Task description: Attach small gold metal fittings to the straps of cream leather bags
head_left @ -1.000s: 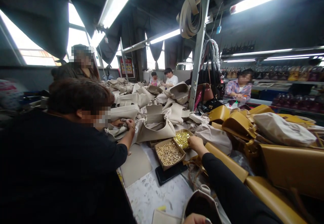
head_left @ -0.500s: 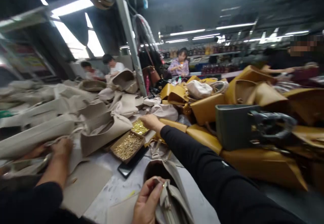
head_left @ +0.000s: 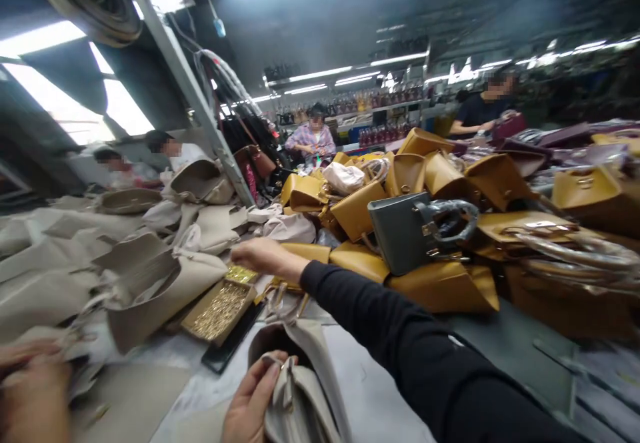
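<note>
My left hand [head_left: 255, 393] pinches the edge of a light grey handbag [head_left: 313, 369] between thumb and fingers, low in the middle of the view. The bag stands with its mouth open, and a small metal piece shows near the fingertips. My right hand [head_left: 260, 258] stretches forward over a box of shiny yellow-gold pieces [head_left: 240, 274]. Its fingers point down and are blurred, so I cannot see whether they hold anything. In front of that box is a cardboard box of small gold metal parts [head_left: 217, 309]. A black phone [head_left: 230, 339] lies beside and partly under it.
A co-worker's hands [head_left: 37, 383] work on grey material at the left. Grey bag pieces [head_left: 165, 276] are heaped there. Mustard handbags [head_left: 440, 286] pile up on the right, with a dark green handbag [head_left: 400, 233] on them. A metal post [head_left: 195, 89] stands behind. Other people sit farther back.
The view has swung to the right, so things appear farther left. My right hand stays over the yellow-gold pieces, and my left hand keeps its pinch on the handbag.
</note>
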A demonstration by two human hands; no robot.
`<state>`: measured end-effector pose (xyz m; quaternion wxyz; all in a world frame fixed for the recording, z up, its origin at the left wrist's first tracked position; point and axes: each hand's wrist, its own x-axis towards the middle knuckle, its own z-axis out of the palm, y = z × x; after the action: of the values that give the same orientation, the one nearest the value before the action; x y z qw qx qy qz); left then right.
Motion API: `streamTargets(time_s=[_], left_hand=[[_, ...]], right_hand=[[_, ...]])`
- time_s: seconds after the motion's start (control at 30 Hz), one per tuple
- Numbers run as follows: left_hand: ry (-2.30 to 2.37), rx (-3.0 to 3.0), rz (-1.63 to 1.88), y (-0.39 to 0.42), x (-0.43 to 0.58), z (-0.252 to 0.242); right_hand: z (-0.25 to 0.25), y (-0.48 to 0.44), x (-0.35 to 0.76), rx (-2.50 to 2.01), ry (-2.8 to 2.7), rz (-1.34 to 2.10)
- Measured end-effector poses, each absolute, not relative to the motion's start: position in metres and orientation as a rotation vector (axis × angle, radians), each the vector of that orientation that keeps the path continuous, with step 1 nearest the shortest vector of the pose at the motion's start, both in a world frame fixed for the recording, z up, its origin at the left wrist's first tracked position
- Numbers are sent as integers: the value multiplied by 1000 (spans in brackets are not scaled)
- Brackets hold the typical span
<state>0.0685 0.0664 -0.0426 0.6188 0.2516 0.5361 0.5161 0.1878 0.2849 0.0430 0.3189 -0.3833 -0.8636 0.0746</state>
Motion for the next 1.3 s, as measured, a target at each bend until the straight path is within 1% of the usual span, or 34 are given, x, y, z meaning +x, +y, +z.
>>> streamTargets(time_s=[0.07, 0.13, 0.17, 0.23, 0.27, 0.37, 0.5, 0.6, 0.73, 0.93, 1.3], left_hand=[[1190, 543, 1223, 58, 78, -34], [1189, 538, 1270, 54, 87, -30], [1203, 554, 1289, 54, 89, -30], [1232, 632, 1306, 54, 90, -31], [1251, 689, 1311, 54, 90, -31], [1327, 905, 1333, 53, 92, -30], [1394, 1131, 1302, 51, 98, -26], [1419, 1229, 1279, 49, 103, -25], [1439, 1322, 1296, 46, 105, -24], [1479, 1403, 1255, 46, 106, -24], [1498, 1442, 1227, 46, 106, -28]], right_hand=[[47, 254, 193, -944, -2103, 313], [41, 214, 202, -853, -1964, 440], [34, 193, 210, -797, -1872, 527], [15, 151, 227, -615, -1438, 920], [4, 131, 235, -585, -1314, 1049], [-25, 85, 251, -649, -1158, 1253], [-47, 67, 252, -734, -1110, 1245], [-56, 70, 249, -743, -1093, 1188], [-65, 70, 244, -766, -1018, 1232], [-67, 66, 241, -795, -984, 1316], [-65, 65, 242, -810, -963, 1333]])
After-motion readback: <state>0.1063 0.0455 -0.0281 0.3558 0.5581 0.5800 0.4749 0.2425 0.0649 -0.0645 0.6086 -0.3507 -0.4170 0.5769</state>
